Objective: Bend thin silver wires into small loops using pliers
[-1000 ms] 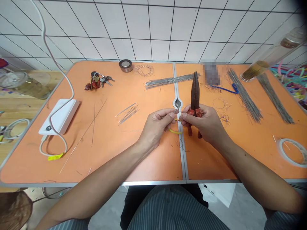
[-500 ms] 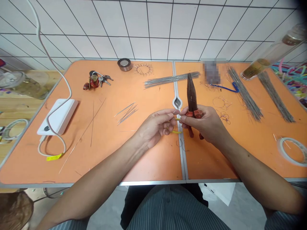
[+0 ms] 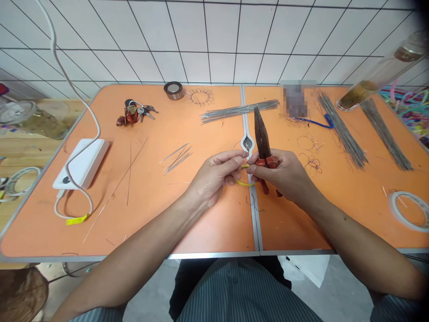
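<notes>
Between the fingertips of my left hand (image 3: 219, 172) is a yellow cord or tube (image 3: 246, 183), bent in a curve, with a thin wire (image 3: 245, 154) at its upper end. My right hand (image 3: 284, 172) grips red-handled pliers (image 3: 262, 134) against the palm, dark jaws pointing up and away. Its thumb and index finger pinch at the same yellow piece, close to the left fingertips. Both hands are closed and held above the seam of the orange table (image 3: 208, 228). How the wire joins the yellow piece is hidden by the fingers.
Wire bundles lie behind (image 3: 239, 111) and to the right (image 3: 345, 134). Short wires (image 3: 179, 158) are left of my hands. Keys (image 3: 144, 111), a tape roll (image 3: 174, 90), a white power bank (image 3: 82, 163) with its cable, a glass bottle (image 3: 375, 80) and a white coil (image 3: 407, 210) stand around.
The pliers and my right hand have shifted slightly left, with the jaws tilting further left. My left fingers have also moved a little left, and more thin wire shows above them.
</notes>
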The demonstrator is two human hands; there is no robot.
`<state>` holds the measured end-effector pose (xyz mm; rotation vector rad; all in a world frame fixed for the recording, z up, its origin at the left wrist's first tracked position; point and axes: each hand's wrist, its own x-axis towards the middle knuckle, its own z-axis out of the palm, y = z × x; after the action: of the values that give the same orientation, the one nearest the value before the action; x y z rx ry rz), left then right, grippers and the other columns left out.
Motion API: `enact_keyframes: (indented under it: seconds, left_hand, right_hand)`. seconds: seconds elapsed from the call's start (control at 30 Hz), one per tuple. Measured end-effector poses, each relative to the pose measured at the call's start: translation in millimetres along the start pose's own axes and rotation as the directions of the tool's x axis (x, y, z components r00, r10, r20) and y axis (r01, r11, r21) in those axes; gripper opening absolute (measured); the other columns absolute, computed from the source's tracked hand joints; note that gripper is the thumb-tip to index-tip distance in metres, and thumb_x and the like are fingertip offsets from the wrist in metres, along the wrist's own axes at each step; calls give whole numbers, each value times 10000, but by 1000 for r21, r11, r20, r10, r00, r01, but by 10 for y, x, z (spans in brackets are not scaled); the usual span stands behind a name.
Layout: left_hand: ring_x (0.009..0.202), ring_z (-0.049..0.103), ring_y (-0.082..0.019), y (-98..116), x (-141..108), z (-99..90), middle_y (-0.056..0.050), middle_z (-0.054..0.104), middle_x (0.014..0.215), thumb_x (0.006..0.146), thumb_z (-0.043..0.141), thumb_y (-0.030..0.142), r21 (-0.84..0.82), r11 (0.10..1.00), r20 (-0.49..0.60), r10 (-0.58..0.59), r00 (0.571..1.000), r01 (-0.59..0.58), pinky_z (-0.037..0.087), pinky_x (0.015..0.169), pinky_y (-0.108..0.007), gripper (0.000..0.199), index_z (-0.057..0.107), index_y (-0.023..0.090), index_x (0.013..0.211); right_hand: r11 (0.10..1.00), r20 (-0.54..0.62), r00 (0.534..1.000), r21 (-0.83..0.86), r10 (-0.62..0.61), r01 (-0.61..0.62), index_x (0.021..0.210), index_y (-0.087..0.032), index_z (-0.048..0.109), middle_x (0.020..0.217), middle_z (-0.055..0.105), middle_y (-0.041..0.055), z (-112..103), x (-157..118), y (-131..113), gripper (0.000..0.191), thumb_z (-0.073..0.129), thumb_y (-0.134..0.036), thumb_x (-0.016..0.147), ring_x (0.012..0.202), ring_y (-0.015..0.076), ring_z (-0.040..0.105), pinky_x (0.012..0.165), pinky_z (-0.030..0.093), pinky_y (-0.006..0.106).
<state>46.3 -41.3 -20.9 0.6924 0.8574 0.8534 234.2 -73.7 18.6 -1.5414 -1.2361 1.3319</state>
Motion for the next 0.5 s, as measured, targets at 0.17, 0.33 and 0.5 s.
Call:
enact_keyframes:
  seconds: [0.17, 0.33, 0.5]
  left_hand:
    - [736, 670, -102, -56, 11, 18, -33, 829, 907, 734, 967, 243, -19, 994, -32, 110, 993, -111, 533, 729, -243, 218, 916, 222, 946]
    - [750, 725, -124, -59, 14, 34, -32, 840, 918, 708, 975, 214, -68, 986, -29, 148, 989, -150, 595, 793, -277, 249, 913, 218, 950]
    - [755, 733, -125, -2, 0, 21, -14, 789, 841, 723, 931, 139, -83, 989, 5, 123, 992, -122, 624, 798, -277, 253, 899, 188, 968]
  right_hand:
    - [1000, 13, 1000, 17, 15, -15, 896, -205, 730, 629, 679, -28, 24, 9, 45, 359, 980, -408, 737, 416, 129, 589, 297, 321, 223]
    - [1000, 51, 999, -9, 4, -3, 894, -196, 743, 653, 683, -28, 44, -1, 53, 322, 946, -417, 776, 411, 113, 566, 309, 338, 218]
    - [1000, 52, 999, 13, -4, 4, 905, -193, 747, 658, 682, -23, 37, 17, 77, 344, 950, -438, 773, 424, 125, 579, 328, 406, 238]
